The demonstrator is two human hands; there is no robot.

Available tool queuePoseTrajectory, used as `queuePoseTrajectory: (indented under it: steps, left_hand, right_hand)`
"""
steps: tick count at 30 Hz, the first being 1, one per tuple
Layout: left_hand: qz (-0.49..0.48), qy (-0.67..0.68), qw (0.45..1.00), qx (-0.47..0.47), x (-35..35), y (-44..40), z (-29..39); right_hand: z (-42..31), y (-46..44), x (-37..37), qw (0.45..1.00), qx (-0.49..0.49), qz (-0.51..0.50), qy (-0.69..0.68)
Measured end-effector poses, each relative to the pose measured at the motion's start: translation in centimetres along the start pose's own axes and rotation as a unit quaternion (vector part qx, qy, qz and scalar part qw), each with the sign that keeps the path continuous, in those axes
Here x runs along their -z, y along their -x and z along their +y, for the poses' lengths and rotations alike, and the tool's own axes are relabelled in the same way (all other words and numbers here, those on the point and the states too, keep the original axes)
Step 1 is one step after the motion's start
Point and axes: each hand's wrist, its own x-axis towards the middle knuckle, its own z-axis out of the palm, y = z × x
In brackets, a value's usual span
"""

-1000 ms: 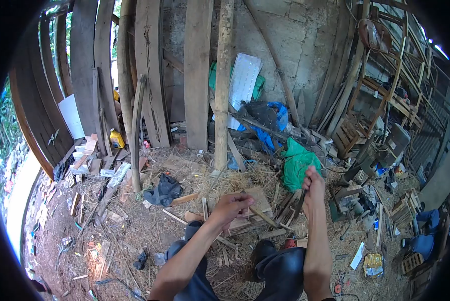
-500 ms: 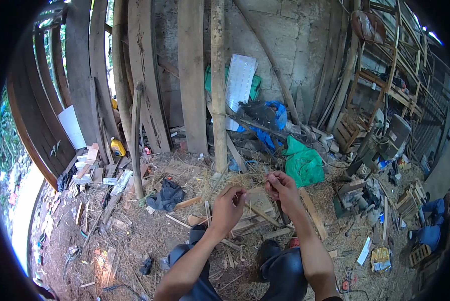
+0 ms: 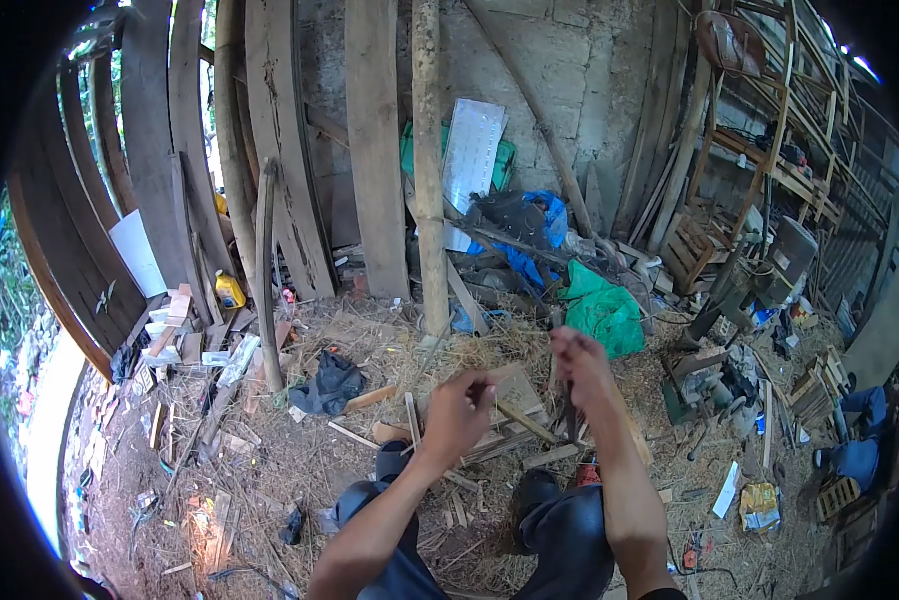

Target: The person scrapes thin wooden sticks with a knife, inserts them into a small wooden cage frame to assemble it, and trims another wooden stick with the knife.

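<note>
My left hand (image 3: 457, 418) is in the middle of the view with its fingers curled together in a pinch. Whatever it may hold is too small to make out. My right hand (image 3: 585, 372), a little higher and to the right, is blurred, its fingers closed around a narrow dark tool (image 3: 571, 422). Part of that tool shows below the hand and a short end sticks out above it; its exact kind cannot be told. The two hands are apart. Beneath them lie wooden strips and boards (image 3: 517, 392).
A bamboo post (image 3: 429, 180) rises ahead of me. A green plastic bag (image 3: 603, 312) lies behind my right hand, a dark plastic bag (image 3: 329, 385) to the left. A yellow bottle (image 3: 229, 291) stands by the planks. At far right is a person's clothed leg (image 3: 854, 460).
My right hand has risen slightly and shifted right, turning as it moves, and the gap between my hands has widened. My left hand stays nearly in place. The view has tilted slightly.
</note>
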Motion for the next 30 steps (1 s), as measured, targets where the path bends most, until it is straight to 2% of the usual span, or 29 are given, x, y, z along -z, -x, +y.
queuePoseTrajectory:
  steps: [1,2,3,4,6,8,9,11,21,24,26,27,29,30]
  left_hand:
    - [-0.025,0.036,0.998,0.044,0.2,0.2,-0.6]
    - [-0.023,0.037,0.998,0.044,0.6,0.1,-1.3]
    - [-0.036,0.042,0.996,0.075,1.2,-0.1,-1.8]
    - [-0.046,0.047,0.992,0.106,1.5,-0.3,-2.2]
    - [-0.027,0.043,0.994,0.101,1.6,-0.3,-2.5]
    - [-0.018,0.037,0.994,0.098,1.4,-0.2,-2.4]
    - [-0.016,0.03,0.995,0.089,1.3,-0.3,-2.2]
    - [-0.013,0.022,0.996,0.082,1.1,-0.2,-1.9]
    - [-0.008,-0.009,1.0,0.013,0.6,-0.3,-0.6]
    - [-0.003,-0.014,1.0,0.011,0.2,0.0,-0.1]
    - [0.003,-0.01,1.0,0.017,0.5,0.0,-0.5]
    - [0.009,0.006,1.0,0.022,0.9,0.0,-1.3]
    - [0.017,0.023,0.999,0.023,1.5,-0.2,-1.5]
    - [0.009,0.015,0.998,0.053,1.9,-0.4,-1.0]
  right_hand:
    - [-0.3,-0.7,1.7,0.997,0.048,0.066,-0.007]
    - [-0.3,-1.2,3.2,0.987,0.096,0.131,-0.015]
    - [-0.4,-1.0,3.6,0.987,0.098,0.128,-0.015]
    - [-0.4,-0.7,3.9,0.989,0.089,0.115,-0.014]
    - [-0.5,-0.3,3.1,0.992,0.08,0.1,-0.012]
    - [-0.4,1.2,-0.2,0.998,0.015,-0.004,0.053]
    - [0.0,1.3,-1.1,0.999,0.013,-0.002,0.051]
    - [0.5,1.5,-2.5,0.996,0.001,-0.077,0.048]
    - [0.6,0.1,-1.3,0.996,-0.051,-0.064,0.02]
    - [1.0,-0.5,-0.6,0.997,-0.043,-0.038,0.048]
    - [1.0,-1.4,1.3,0.993,0.037,0.109,0.039]
    - [0.4,-1.3,2.5,0.993,0.037,0.108,0.041]
    - [-0.5,-1.1,4.3,0.979,0.083,0.188,-0.001]
    - [-0.7,-0.9,3.7,0.979,0.086,0.184,0.001]
